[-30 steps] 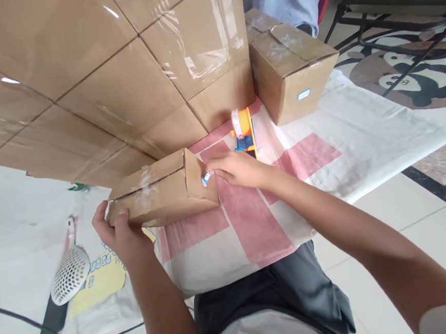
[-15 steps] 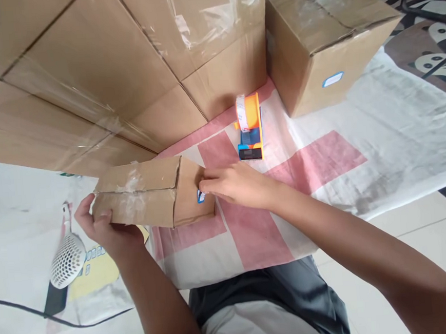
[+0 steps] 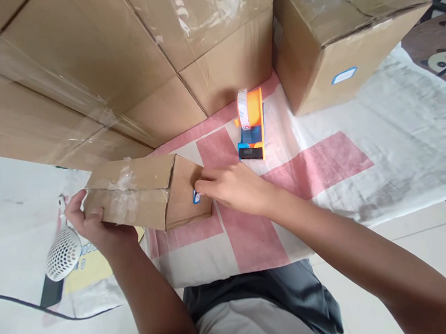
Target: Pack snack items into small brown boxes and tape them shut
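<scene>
A small taped cardboard box (image 3: 140,191) lies on a white and pink cloth (image 3: 251,237). My left hand (image 3: 92,223) grips its left end, fingers wrapped round the edge. My right hand (image 3: 236,186) rests against the box's right end face, fingertips pressed on a small blue and white sticker (image 3: 196,196). An orange and blue tape dispenser (image 3: 251,123) stands just beyond my right hand, apart from it.
A large taped carton (image 3: 95,69) fills the upper left. Another cardboard box (image 3: 336,29) with a blue label sits at upper right. A white perforated scoop (image 3: 63,254) and a black cable (image 3: 25,306) lie at lower left. Tiled floor shows at right.
The box has turned slightly, its left end swinging toward me, with both hands staying on it. The view has shifted closer to the cartons.
</scene>
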Demonstrator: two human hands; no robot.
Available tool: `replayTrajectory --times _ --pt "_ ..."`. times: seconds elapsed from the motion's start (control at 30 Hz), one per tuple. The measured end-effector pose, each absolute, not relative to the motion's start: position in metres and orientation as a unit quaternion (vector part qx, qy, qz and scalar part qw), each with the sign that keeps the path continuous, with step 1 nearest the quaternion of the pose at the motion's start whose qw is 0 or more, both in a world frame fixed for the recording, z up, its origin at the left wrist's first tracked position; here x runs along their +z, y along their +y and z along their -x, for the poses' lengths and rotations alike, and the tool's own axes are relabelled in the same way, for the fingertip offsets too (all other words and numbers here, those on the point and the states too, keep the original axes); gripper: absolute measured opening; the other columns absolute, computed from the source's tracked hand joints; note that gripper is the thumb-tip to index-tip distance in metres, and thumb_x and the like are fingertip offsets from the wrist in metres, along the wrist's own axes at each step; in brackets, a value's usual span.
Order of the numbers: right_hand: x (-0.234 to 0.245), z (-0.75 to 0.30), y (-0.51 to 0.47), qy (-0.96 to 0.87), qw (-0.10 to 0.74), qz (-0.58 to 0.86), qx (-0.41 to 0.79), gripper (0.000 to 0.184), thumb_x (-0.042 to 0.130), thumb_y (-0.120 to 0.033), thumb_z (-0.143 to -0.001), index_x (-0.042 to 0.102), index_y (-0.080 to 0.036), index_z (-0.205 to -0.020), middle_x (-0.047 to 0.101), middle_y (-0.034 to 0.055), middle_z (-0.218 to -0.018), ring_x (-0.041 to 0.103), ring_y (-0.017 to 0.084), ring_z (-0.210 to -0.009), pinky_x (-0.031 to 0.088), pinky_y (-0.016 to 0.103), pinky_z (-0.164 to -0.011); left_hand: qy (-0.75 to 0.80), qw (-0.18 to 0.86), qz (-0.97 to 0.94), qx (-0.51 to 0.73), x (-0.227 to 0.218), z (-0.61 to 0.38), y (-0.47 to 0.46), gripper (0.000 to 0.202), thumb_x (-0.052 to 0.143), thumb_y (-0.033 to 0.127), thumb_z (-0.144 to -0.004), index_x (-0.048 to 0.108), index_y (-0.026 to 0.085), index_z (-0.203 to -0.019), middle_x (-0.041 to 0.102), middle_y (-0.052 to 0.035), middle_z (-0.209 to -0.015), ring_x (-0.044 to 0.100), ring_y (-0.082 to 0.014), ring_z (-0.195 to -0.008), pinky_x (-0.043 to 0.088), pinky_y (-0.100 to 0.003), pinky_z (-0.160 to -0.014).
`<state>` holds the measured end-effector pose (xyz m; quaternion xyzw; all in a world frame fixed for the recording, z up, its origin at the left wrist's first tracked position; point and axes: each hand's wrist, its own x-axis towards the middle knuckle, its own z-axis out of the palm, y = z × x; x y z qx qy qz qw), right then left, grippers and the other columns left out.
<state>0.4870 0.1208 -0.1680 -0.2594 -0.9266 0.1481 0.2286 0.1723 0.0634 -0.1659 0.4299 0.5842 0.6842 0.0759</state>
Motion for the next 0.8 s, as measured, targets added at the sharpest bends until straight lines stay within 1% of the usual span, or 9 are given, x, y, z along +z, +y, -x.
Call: replayTrajectory --times 0.13,0.23,0.33,0.4,0.57,0.67,0.8 --pt "-0.1682 -0.4873 0.1209 -0.924 0.233 0.260 0.153 0.029 0.048 -0.005 -0.097 0.067 -0.022 -0.110 0.067 0.0037 -0.107 0.050 0.013 -0.070 0.013 0.033 -0.056 0.612 0.066 -0.434 0.658 -0.1654 -0.1740 0.0630 0.058 0.050 0.031 -0.053 0.044 0.022 -0.110 0.051 -0.0012 -0.098 0.054 -0.0211 -0.100 0.046 -0.032 -0.083" --pt "-0.1674 -0.4858 0.1208 -0.923 0.235 0.264 0.154 0.025 0.049 -0.008 -0.099 0.067 -0.022 -0.109 0.067 0.0035 -0.106 0.052 0.013 -0.070 0.014 0.033 -0.056 0.610 0.065 -0.435 0.659 -0.1661 -0.1754 0.0628 0.056 0.050 0.032 -0.054 0.045 0.023 -0.109 0.052 -0.0011 -0.097 0.053 -0.0203 -0.097 0.044 -0.031 -0.079" --pt "-0.1661 -0.4829 0.1210 -0.914 0.235 0.282 0.175 0.016 0.053 -0.024 -0.104 0.067 -0.019 -0.108 0.068 0.0040 -0.102 0.055 0.014 -0.072 0.015 0.033 -0.055 0.587 0.063 -0.445 0.673 -0.1672 -0.1753 0.0632 0.054 0.052 0.031 -0.054 0.048 0.021 -0.107 0.053 -0.0015 -0.099 0.052 -0.0192 -0.096 0.043 -0.030 -0.079" --pt "-0.1653 -0.4815 0.1215 -0.908 0.233 0.289 0.193 0.020 0.055 -0.033 -0.104 0.067 -0.018 -0.107 0.069 0.0042 -0.100 0.057 0.015 -0.074 0.017 0.032 -0.056 0.579 0.057 -0.452 0.676 -0.1675 -0.1750 0.0636 0.054 0.052 0.031 -0.052 0.048 0.021 -0.105 0.053 -0.0014 -0.100 0.052 -0.0188 -0.095 0.043 -0.030 -0.079" --pt "-0.1651 -0.4823 0.1231 -0.910 0.244 0.265 0.206 0.019 0.055 -0.033 -0.104 0.068 -0.019 -0.101 0.069 0.0036 -0.097 0.058 0.014 -0.074 0.018 0.032 -0.057 0.587 0.056 -0.447 0.672 -0.1662 -0.1756 0.0640 0.051 0.052 0.033 -0.051 0.047 0.022 -0.101 0.050 -0.0008 -0.099 0.051 -0.0200 -0.095 0.043 -0.032 -0.080" --pt "-0.1672 -0.4822 0.1229 -0.910 0.250 0.260 0.204 0.021 0.055 -0.034 -0.104 0.068 -0.019 -0.098 0.069 0.0033 -0.095 0.059 0.014 -0.074 0.017 0.032 -0.057 0.583 0.069 -0.443 0.678 -0.1661 -0.1755 0.0644 0.049 0.054 0.033 -0.051 0.047 0.022 -0.099 0.050 -0.0013 -0.100 0.051 -0.0201 -0.095 0.042 -0.032 -0.080" --pt "-0.1701 -0.4818 0.1215 -0.908 0.260 0.254 0.208 0.023 0.053 -0.035 -0.105 0.068 -0.019 -0.098 0.070 0.0023 -0.094 0.060 0.014 -0.076 0.019 0.031 -0.058 0.561 0.059 -0.451 0.691 -0.1667 -0.1752 0.0665 0.050 0.053 0.032 -0.050 0.048 0.021 -0.098 0.048 -0.0016 -0.099 0.050 -0.0196 -0.095 0.042 -0.031 -0.079"
